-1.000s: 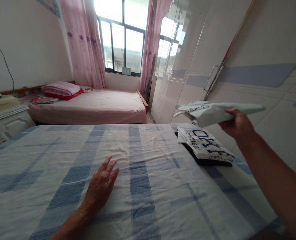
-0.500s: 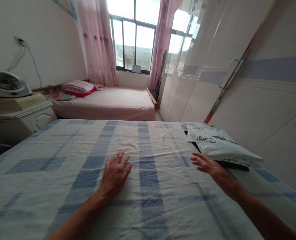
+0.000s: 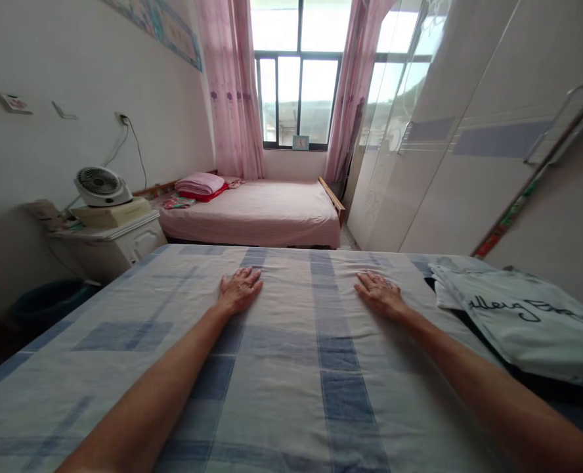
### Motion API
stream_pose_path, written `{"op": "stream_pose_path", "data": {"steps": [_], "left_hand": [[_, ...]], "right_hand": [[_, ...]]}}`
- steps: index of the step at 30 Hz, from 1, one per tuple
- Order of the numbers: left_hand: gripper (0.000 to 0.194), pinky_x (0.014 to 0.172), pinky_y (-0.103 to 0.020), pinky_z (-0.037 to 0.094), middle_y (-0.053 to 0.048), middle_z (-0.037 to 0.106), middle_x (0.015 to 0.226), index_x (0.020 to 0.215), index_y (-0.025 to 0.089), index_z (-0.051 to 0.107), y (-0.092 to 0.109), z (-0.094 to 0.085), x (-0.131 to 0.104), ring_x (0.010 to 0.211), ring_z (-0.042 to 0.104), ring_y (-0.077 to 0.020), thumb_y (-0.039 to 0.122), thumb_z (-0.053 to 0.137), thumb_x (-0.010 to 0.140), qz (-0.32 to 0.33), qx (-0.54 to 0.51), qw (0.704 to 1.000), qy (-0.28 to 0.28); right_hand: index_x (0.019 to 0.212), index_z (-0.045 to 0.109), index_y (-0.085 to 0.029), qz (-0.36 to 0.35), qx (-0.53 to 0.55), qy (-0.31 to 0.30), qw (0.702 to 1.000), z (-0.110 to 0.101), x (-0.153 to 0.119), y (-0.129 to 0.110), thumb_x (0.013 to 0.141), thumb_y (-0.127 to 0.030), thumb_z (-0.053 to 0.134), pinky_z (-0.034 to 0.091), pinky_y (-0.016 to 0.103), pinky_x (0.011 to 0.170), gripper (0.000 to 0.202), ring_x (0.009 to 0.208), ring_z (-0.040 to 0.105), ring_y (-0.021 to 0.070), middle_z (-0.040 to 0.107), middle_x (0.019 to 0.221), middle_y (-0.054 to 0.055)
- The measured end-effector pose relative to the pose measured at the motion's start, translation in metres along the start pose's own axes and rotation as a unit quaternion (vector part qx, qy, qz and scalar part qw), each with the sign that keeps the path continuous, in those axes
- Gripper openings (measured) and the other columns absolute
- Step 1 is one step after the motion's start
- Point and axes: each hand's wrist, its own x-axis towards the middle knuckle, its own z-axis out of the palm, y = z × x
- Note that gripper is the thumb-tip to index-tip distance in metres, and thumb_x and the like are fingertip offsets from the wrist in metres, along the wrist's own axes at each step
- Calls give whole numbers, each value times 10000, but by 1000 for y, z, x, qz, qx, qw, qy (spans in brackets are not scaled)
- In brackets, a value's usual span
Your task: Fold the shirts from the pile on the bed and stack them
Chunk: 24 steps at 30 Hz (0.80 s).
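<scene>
A white sheet with blue stripes and blocks (image 3: 286,368) covers the bed in front of me, with small wrinkles across it. My left hand (image 3: 240,290) lies palm down on its far part, left of the middle, fingers spread and holding nothing. Palm down too, my right hand (image 3: 379,293) rests on the far part of the sheet, right of the middle, with its fingers apart. To the right of that hand is a stack of folded clothes (image 3: 532,315), pale on top with black lettering and dark cloth beneath.
Beyond the far edge stands a second bed with a pink sheet (image 3: 281,210) and folded bedding (image 3: 201,184). At the left, a fan (image 3: 103,186) sits on a box above a white cabinet (image 3: 119,253). A tall glossy wardrobe (image 3: 429,190) lines the right side.
Both my hands have moved forward to the far part of the sheet, and my right hand now lies flat on it. The view has shifted left, so the clothes appear further right.
</scene>
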Motion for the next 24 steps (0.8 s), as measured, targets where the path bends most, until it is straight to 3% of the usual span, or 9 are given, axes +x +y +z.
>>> {"op": "stream_pose_path", "data": {"steps": [4,7,11,14,17,20,22,24], "left_hand": [[506,1089,-575,187,-62,336,1504,1377,301,427,-16,4,44,1384,277,-261,489,285,929,-37,-6,999,5],[578,1082,-571,157,-109,310,1510,1394,233,414,-24,5,60,1383,257,-300,531,243,929,-29,-23,999,17],[721,1026,-618,126,-175,267,1502,1418,98,334,-31,6,67,1364,214,-366,555,60,931,19,-53,997,44],[689,1024,-650,140,-183,307,1488,1389,114,395,-31,5,70,1354,249,-388,583,190,927,7,-62,997,45],[603,1059,-594,207,-203,360,1458,1352,62,420,-30,-5,73,1352,289,-354,491,285,950,-9,-82,994,66],[559,1088,-454,274,-227,415,1408,1306,-71,397,-24,-23,64,1343,320,-300,334,192,979,-7,-103,989,110],[533,1079,-371,323,-189,522,1324,1225,-51,502,-16,-33,45,1287,420,-260,322,233,955,16,-112,988,108],[486,1072,-336,351,-139,585,1271,1138,48,613,-3,-38,13,1243,487,-235,373,334,909,64,-119,988,78]], "right_hand": [[1455,312,-269,46,2,5,999,-2,55,-2,905,-552,192,208,571,1071,630,1394,224,296,233,1546,58],[1462,299,-286,68,4,16,998,1,84,-4,890,-591,172,196,585,1061,660,1385,222,338,215,1552,57],[1462,300,-286,74,22,26,997,2,106,-2,872,-631,189,162,596,1060,693,1383,200,374,210,1553,65],[1467,291,-247,60,41,9,997,-4,107,-1,879,-616,223,134,613,1059,698,1390,172,375,203,1551,100],[1461,298,-213,43,57,-3,997,-14,89,-6,897,-571,262,194,581,1059,668,1384,224,334,237,1536,126],[1446,328,-197,-12,71,3,997,-23,47,-20,908,-530,312,241,489,1076,633,1378,265,273,252,1533,115],[1428,364,-227,-68,81,16,994,-28,5,-29,896,-522,368,251,429,1086,608,1377,276,238,271,1531,77],[1411,392,-204,-131,99,46,985,-31,-41,-31,898,-490,386,258,409,1088,588,1370,293,230,316,1511,88]]}}
